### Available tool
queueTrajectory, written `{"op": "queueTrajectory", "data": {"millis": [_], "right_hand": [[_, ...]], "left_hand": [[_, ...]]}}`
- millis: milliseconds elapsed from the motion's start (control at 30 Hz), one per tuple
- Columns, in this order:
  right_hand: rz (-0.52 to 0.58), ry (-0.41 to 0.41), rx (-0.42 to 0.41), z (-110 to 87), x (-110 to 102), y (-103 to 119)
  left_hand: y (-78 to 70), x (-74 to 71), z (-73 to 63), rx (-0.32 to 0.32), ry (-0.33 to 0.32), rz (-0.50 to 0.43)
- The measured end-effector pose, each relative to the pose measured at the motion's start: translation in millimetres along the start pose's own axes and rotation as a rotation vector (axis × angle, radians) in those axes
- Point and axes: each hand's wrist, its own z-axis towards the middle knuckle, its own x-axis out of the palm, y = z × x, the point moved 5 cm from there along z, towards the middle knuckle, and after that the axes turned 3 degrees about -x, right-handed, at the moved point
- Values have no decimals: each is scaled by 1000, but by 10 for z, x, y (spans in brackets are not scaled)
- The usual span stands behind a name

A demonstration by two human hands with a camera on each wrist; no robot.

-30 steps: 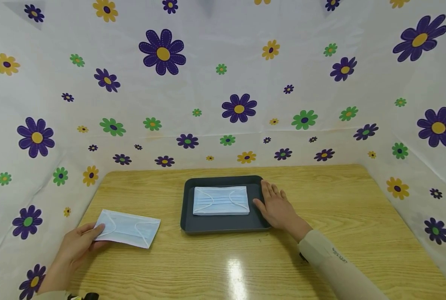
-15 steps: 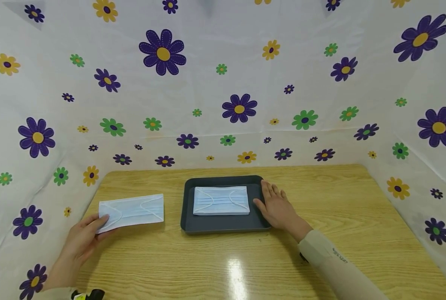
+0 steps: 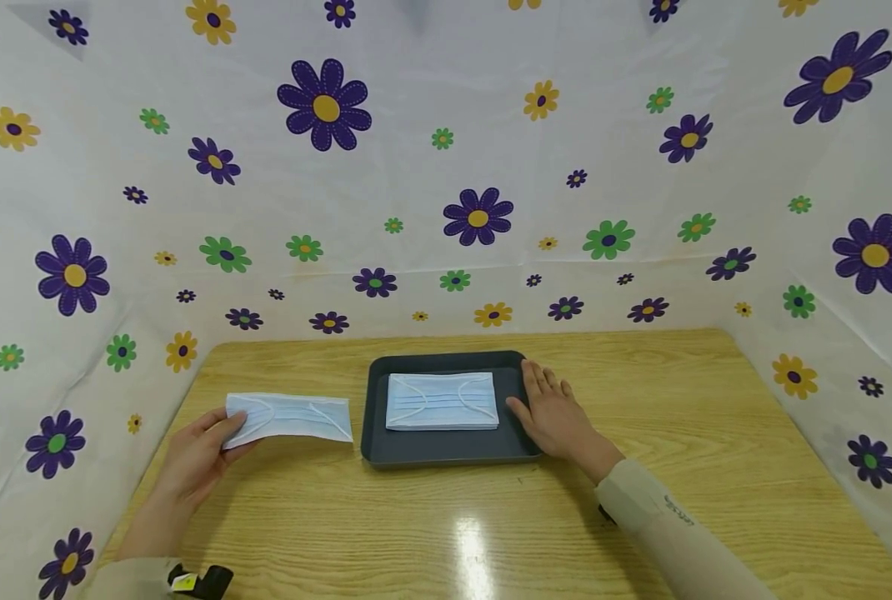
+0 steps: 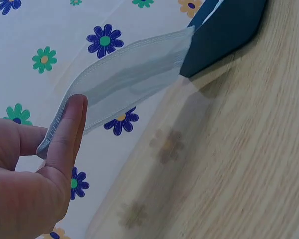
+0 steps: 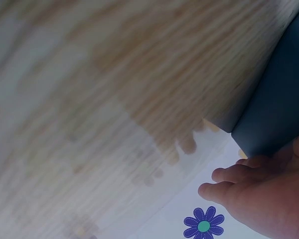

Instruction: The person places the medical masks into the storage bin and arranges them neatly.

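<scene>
A light-blue face mask [image 3: 296, 417] with white ear loops is pinched at its left end by my left hand [image 3: 198, 454], thumb on top and fingers beneath. It hangs above the table, its free end close to the tray's left edge. In the left wrist view the mask [image 4: 134, 69] bows between fingertips and tray. Inside the dark grey tray [image 3: 446, 450] lies a small stack of like masks [image 3: 442, 402]. My right hand [image 3: 558, 417] rests along the tray's right rim with fingers extended; the right wrist view shows those fingers [image 5: 239, 174] against the tray's side.
The wood-grain table [image 3: 641, 517] carries the tray near its middle. A white cloth [image 3: 416, 167] printed with flowers rises behind the table and along both sides. A black wrist device [image 3: 209, 582] sits at my left cuff.
The left hand has moved right and a little away from me with the mask, bringing it from well left of the tray to near its edge. The right hand and tray have stayed put.
</scene>
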Motion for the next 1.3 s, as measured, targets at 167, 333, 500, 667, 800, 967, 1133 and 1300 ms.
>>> {"op": "queueTrajectory", "data": {"millis": [167,333,500,667,800,967,1133,1300], "right_hand": [[-5,-3,-2,-6,-18,16],[-5,-4,-3,-6,-26,25],[-5,-2,-4,3,-30,29],[-7,6,0,9,-2,4],[-8,9,5,16,10,-10],[-1,2,1,14,17,-8],[8,-4,1,10,7,7],[7,2,12,5,10,0]], "left_hand": [[-62,150,39,11,32,21],[-146,333,79,52,70,0],[-173,515,142,74,92,22],[-151,676,237,55,80,43],[-126,795,316,39,77,33],[-87,949,401,35,77,42],[-61,1099,480,31,87,35],[-18,1249,553,16,88,39]]}}
